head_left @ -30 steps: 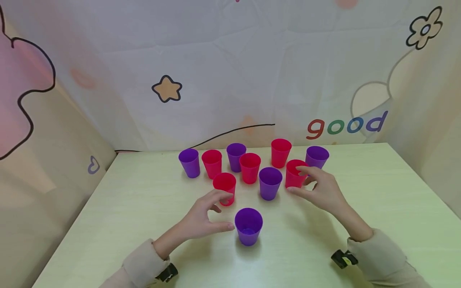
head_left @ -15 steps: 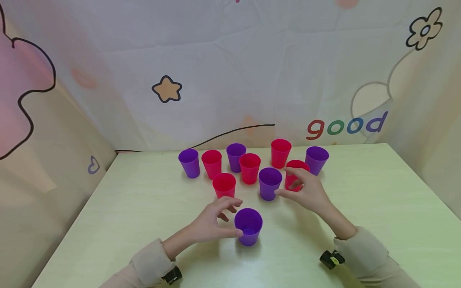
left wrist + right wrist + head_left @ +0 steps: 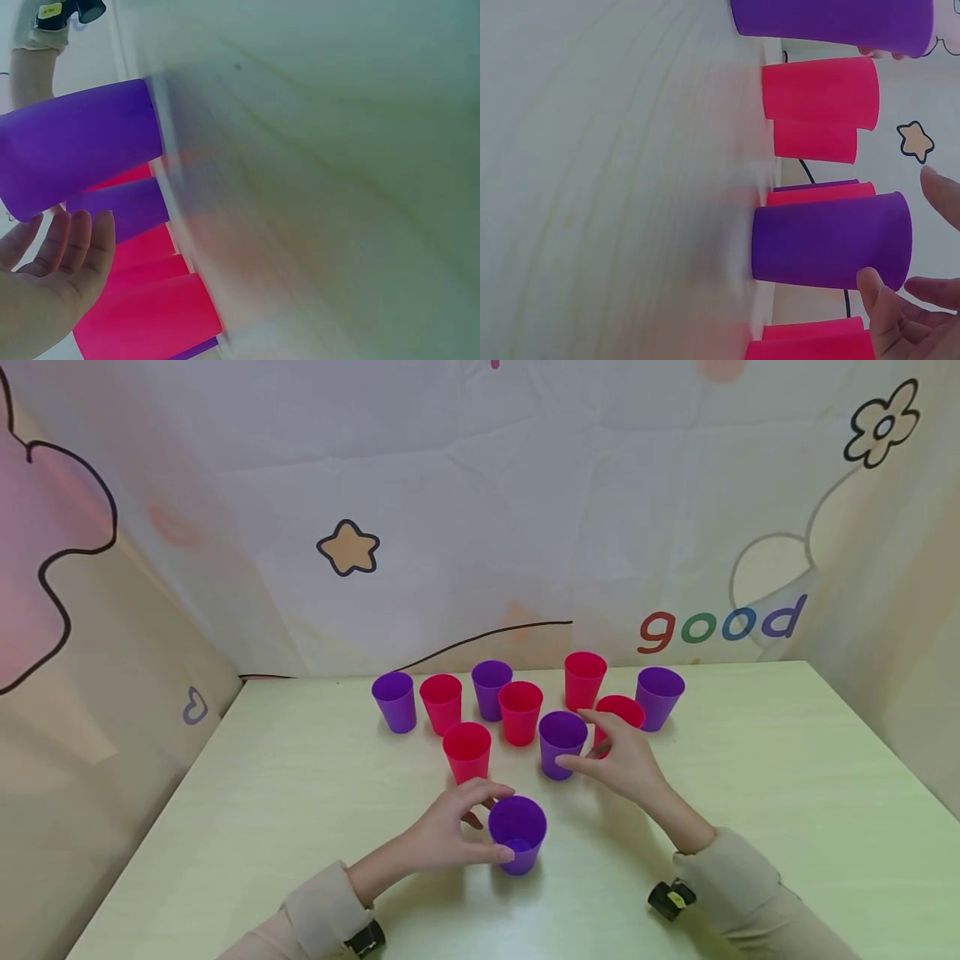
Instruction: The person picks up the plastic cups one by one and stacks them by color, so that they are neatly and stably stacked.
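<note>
A purple cup (image 3: pixel 523 822) stands upright at the front of the group. My left hand (image 3: pixel 448 837) is at its left side, thumb in front and fingers behind, spread around it without closing. In the left wrist view, relaxed fingertips lie right by that cup's rim (image 3: pixel 75 146). Farther back, another upright purple cup (image 3: pixel 561 739) has my right hand (image 3: pixel 621 762) at its right side. The right thumb overlaps its front and the index finger reaches its rim. In the right wrist view, the spread thumb and fingers border this purple cup (image 3: pixel 829 240).
Behind the left hand stands a red cup (image 3: pixel 467 750), and a red cup (image 3: pixel 621 712) is partly hidden by the right hand. More red and purple cups, including a purple cup (image 3: pixel 660 697) at right, stand toward the back of the table (image 3: pixel 285 777), before a printed cloth (image 3: pixel 465 543).
My right hand has moved left from the red cup to the purple cup beside it. My left hand has shifted right and nearer, from beside a red cup to the front purple cup. The cups stay put.
</note>
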A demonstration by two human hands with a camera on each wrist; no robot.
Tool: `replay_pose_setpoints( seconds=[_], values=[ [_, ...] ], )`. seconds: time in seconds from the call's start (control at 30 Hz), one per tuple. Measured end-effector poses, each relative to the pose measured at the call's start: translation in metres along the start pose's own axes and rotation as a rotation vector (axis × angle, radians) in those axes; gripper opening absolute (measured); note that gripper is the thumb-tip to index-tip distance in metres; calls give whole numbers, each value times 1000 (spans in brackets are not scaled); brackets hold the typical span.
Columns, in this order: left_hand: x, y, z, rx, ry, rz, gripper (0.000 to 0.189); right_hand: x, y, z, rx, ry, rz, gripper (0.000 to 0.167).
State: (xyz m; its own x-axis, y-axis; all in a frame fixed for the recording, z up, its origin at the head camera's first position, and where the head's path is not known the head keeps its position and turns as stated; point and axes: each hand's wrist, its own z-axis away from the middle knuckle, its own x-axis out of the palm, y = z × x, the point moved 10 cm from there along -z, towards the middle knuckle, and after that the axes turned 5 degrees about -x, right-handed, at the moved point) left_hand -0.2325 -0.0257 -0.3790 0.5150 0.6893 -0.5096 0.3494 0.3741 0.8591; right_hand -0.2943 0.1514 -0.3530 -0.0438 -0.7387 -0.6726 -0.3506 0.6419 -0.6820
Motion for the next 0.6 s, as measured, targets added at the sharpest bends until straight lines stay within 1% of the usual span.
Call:
replay_pose_setpoints(
  seconds=[0.17, 0.37, 0.6],
  values=[
    [0, 1, 0, -10, 0, -16, 56, 4, 3, -3, 22, -2, 15, 74],
    [0, -1, 0, 5, 1, -18, 55, 9, 5, -7, 38, -5, 46, 78],
    [1, -2, 0, -4, -9, -23, 62, 14, 5, -12, 30, -1, 72, 75]
  ],
)
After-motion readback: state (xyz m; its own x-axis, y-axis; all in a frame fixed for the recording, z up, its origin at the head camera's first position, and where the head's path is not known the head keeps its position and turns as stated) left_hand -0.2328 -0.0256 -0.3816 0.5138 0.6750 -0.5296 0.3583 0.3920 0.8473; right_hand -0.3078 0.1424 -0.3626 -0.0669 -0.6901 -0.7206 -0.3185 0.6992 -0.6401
